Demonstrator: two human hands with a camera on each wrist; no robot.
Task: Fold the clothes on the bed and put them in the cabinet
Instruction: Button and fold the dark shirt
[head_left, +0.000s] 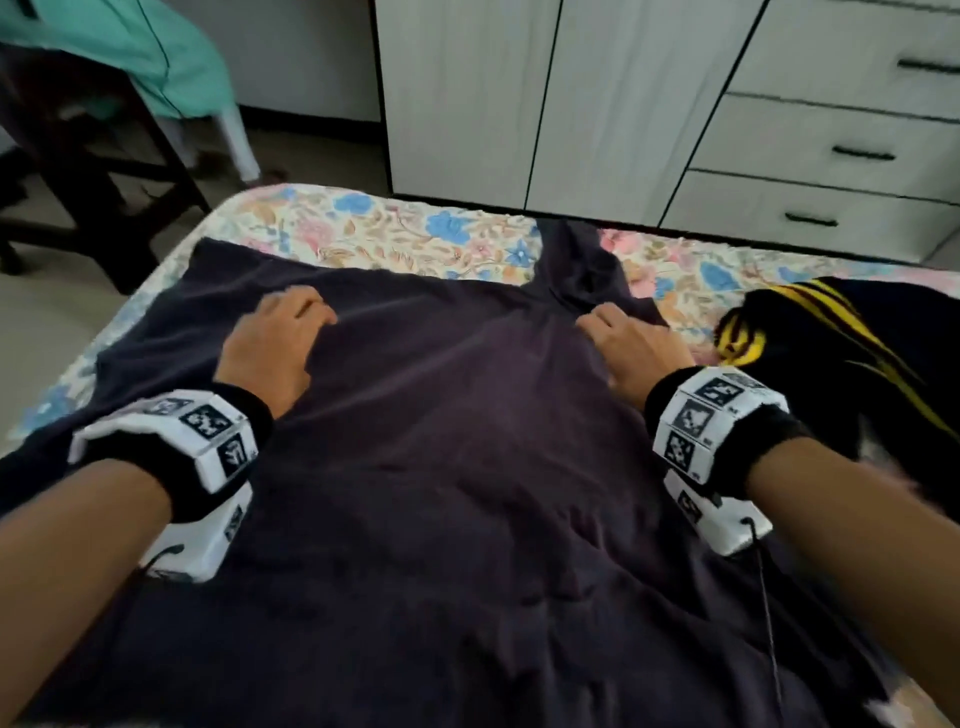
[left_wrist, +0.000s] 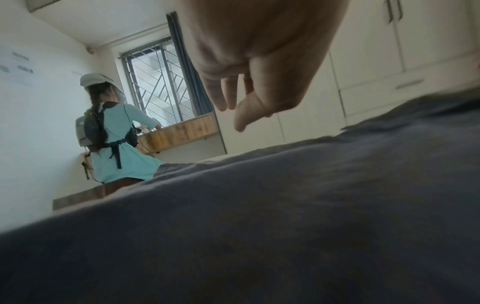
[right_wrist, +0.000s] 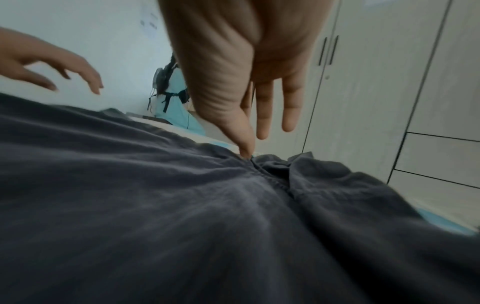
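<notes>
Dark charcoal cotton garment lies spread flat over the floral-patterned bed sheet, covering most of the near side of the bed. Left hand hovers low over its far left part, fingers loosely spread and holding nothing. Right hand has straight fingers, its thumb tip touching the bunched fabric at a seam. Black garment with yellow stripes lies just right. White cabinet with drawers stands beyond the bed.

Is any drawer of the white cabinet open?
No, in the head view all three drawers of the white cabinet sit flush and closed.
</notes>
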